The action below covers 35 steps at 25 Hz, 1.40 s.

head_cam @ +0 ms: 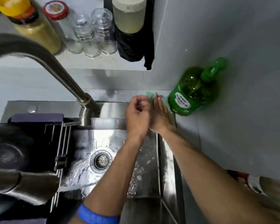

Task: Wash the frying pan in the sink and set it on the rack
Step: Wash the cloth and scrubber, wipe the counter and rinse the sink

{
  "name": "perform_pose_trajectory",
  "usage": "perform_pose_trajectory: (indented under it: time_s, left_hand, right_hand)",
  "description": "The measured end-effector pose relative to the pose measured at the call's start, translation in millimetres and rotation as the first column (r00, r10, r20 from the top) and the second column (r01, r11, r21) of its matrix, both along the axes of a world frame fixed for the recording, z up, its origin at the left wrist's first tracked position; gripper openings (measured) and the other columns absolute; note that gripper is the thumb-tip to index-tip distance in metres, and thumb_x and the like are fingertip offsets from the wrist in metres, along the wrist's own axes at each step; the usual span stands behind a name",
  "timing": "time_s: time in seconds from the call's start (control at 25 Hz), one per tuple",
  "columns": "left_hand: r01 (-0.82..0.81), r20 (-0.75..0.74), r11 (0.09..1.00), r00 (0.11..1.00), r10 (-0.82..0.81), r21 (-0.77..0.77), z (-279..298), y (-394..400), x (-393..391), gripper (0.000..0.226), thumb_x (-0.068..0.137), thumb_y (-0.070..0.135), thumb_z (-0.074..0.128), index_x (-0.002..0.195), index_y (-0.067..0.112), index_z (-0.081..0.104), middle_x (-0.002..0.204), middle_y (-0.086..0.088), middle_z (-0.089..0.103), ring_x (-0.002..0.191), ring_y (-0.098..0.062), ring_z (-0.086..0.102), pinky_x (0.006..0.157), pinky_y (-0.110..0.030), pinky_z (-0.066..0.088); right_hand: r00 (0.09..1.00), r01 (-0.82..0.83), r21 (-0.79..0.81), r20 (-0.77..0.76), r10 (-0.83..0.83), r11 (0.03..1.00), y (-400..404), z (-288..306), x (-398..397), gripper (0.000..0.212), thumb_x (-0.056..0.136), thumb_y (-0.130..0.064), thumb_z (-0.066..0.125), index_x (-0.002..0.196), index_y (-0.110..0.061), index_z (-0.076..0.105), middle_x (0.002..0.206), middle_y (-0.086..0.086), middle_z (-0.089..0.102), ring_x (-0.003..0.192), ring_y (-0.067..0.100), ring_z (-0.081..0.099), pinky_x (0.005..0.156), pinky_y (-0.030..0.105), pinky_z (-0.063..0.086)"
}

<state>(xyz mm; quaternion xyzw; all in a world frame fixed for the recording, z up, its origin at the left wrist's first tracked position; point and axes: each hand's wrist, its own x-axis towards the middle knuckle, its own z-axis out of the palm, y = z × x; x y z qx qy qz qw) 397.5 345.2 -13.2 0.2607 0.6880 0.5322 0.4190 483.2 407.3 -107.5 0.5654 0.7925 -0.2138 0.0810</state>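
Note:
A dark frying pan (8,152) lies at the left edge on the black rack (61,143) that spans the sink's left side. Both my hands are together over the sink's back right corner. My left hand (137,113) is curled with its fingers closed, pressed against my right hand (159,115), and nothing shows in it. The right hand's fingers stretch out flat and touch a green scrub pad (150,94) on the sink ledge. Neither hand touches the pan.
The steel sink (152,159) is wet, with a drain strainer (101,160) in the middle. A tall faucet (68,81) arches towards me. A green soap pump bottle (194,92) stands at the right of the pad. Jars and bottles line the shelf (81,60) above.

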Motion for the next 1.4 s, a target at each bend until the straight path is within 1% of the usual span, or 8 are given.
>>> perform_pose_trajectory:
  time_s: [0.12, 0.32, 0.44, 0.6, 0.76, 1.04, 1.24, 1.4]
  left_hand:
    - [0.392, -0.233, 0.911, 0.905, -0.357, 0.13, 32, 66, 18, 0.038, 0.08, 0.009, 0.074, 0.115, 0.019, 0.064, 0.112, 0.002, 0.063, 0.098, -0.009, 0.058, 0.085, -0.017, 0.048]
    - [0.739, -0.346, 0.667, 0.652, -0.674, 0.093, 32, 121, 44, 0.065, 0.071, 0.029, 0.085, 0.13, 0.017, 0.06, 0.125, -0.004, 0.061, 0.112, -0.013, 0.059, 0.101, -0.023, 0.046]
    - [0.762, -0.243, 0.613, 0.648, -0.722, 0.208, 19, 131, 53, 0.059, 0.068, 0.03, 0.082, 0.123, 0.017, 0.067, 0.116, -0.005, 0.068, 0.108, -0.018, 0.064, 0.098, -0.038, 0.051]
    - [0.692, -0.43, 0.707, 0.688, -0.585, 0.145, 19, 128, 68, 0.063, 0.058, 0.058, 0.077, 0.116, 0.035, 0.069, 0.121, 0.002, 0.052, 0.118, -0.02, 0.049, 0.103, -0.037, 0.045]
    - [0.698, -0.377, 0.658, 0.712, -0.593, 0.282, 42, 125, 54, 0.046, 0.073, 0.029, 0.08, 0.114, 0.01, 0.071, 0.12, -0.007, 0.058, 0.112, -0.015, 0.056, 0.099, -0.021, 0.044]
    - [0.674, -0.432, 0.609, 0.737, -0.52, 0.418, 75, 115, 19, 0.032, 0.078, 0.015, 0.079, 0.108, 0.01, 0.07, 0.107, -0.003, 0.062, 0.106, -0.015, 0.058, 0.097, -0.03, 0.047]
    - [0.627, -0.43, 0.663, 0.773, -0.466, 0.409, 67, 106, 7, 0.029, 0.078, 0.015, 0.079, 0.105, 0.007, 0.071, 0.11, -0.005, 0.061, 0.102, -0.007, 0.059, 0.094, -0.025, 0.048]
    - [0.599, -0.44, 0.684, 0.792, -0.424, 0.418, 61, 104, 3, 0.029, 0.078, 0.017, 0.079, 0.103, 0.005, 0.072, 0.108, -0.005, 0.062, 0.102, -0.01, 0.06, 0.095, -0.028, 0.048]
  right_hand:
    - [0.997, -0.036, -0.001, -0.071, 0.036, 0.999, 3, -4, 20, 0.061, 0.1, -0.025, 0.043, 0.156, -0.007, 0.025, 0.165, 0.012, 0.019, 0.153, 0.027, 0.016, 0.124, 0.039, 0.01]
    - [0.991, -0.052, -0.02, -0.121, 0.049, 0.998, 2, -8, 38, 0.068, 0.101, -0.025, 0.038, 0.161, -0.015, 0.005, 0.169, 0.003, -0.006, 0.155, 0.02, -0.008, 0.121, 0.032, -0.009]
    - [0.982, -0.072, -0.092, -0.184, 0.054, 0.993, 6, -13, 39, 0.064, 0.101, -0.038, 0.022, 0.16, -0.015, 0.014, 0.169, 0.004, -0.001, 0.155, 0.019, -0.008, 0.124, 0.039, -0.005]
    - [0.979, -0.019, -0.053, -0.203, 0.008, 0.998, 0, -1, 43, 0.049, 0.107, -0.026, 0.033, 0.152, -0.007, 0.029, 0.164, 0.01, 0.021, 0.154, 0.021, 0.008, 0.123, 0.037, 0.002]
    - [0.989, -0.085, 0.021, -0.122, 0.087, 0.996, -2, -7, 48, 0.06, 0.105, -0.034, 0.025, 0.16, -0.014, 0.013, 0.169, 0.004, 0.0, 0.155, 0.018, -0.003, 0.122, 0.034, -0.007]
    - [0.999, -0.042, 0.057, -0.004, 0.043, 0.997, 8, -17, 46, 0.064, 0.106, -0.043, 0.021, 0.16, -0.023, -0.007, 0.166, -0.003, -0.022, 0.153, 0.013, -0.017, 0.121, 0.033, -0.014]
    - [0.998, 0.057, 0.019, 0.004, -0.057, 0.998, 9, -17, 51, 0.063, 0.106, -0.046, 0.021, 0.16, -0.026, -0.002, 0.168, -0.007, -0.006, 0.155, 0.015, -0.006, 0.125, 0.039, -0.005]
    - [0.985, 0.17, 0.074, 0.008, -0.171, 0.983, 15, -17, 74, 0.055, 0.105, -0.044, 0.025, 0.155, -0.022, 0.033, 0.165, 0.005, 0.027, 0.152, 0.025, 0.017, 0.124, 0.042, 0.003]
